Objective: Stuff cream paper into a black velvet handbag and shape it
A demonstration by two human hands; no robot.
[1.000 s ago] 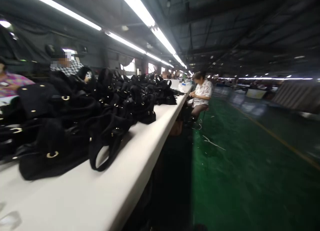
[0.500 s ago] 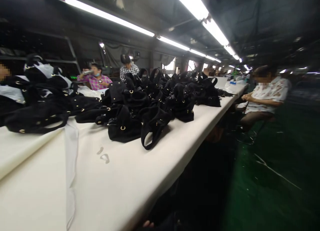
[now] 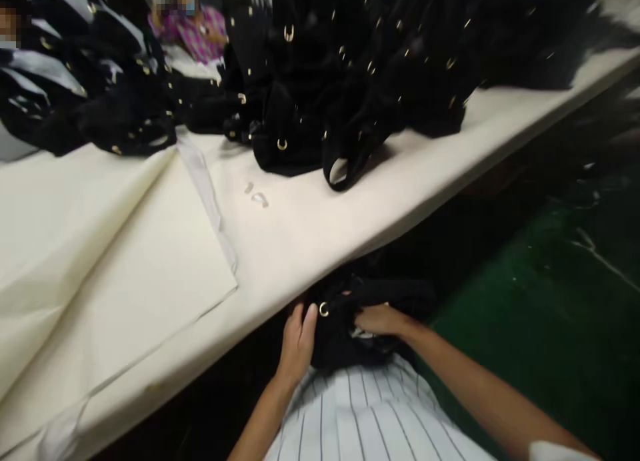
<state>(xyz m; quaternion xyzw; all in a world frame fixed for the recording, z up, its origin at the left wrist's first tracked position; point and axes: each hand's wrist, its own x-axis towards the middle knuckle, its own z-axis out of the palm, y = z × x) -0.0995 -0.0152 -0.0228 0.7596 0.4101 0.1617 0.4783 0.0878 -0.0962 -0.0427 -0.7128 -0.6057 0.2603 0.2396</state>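
Currently a black bag (image 3: 333, 344) sits near, in the person's lap, just off the near edge of the white table (image 3: 310, 234), w/ a gold ring (image 3: 324, 309) on its left part. Left hand (image 3: 297, 341) lies against the bag's left side, thumb up by the ring; can't tell if it's actually gripping. Right hand (image 3: 379, 319) is at the bag's right part, fingers bent down into dark fabric (tips out of sight, so can't tell the grip there either), w/ a whitish bit (image 3: 363, 333) just under it. Striped garment (image 3: 360, 414) is nearest, below both. Far on the table, approx. mid to right: a big heap of black bags (image 3: 320, 68) w/ gold fittings; another heap (image 3: 115, 114) far left, whitish pieces b/w. Near left, a cream sheet (image 3: 145, 288) lies partly folded over; 2 small pale scraps (image 3: 260, 199) are b/w it & the big heap. Far left, a co-worker (image 3: 205, 34) in a pink check top, partly hidden. Green floor (image 3: 500, 314) at right, dim, w/ a pale strand (image 3: 600, 249) on it.
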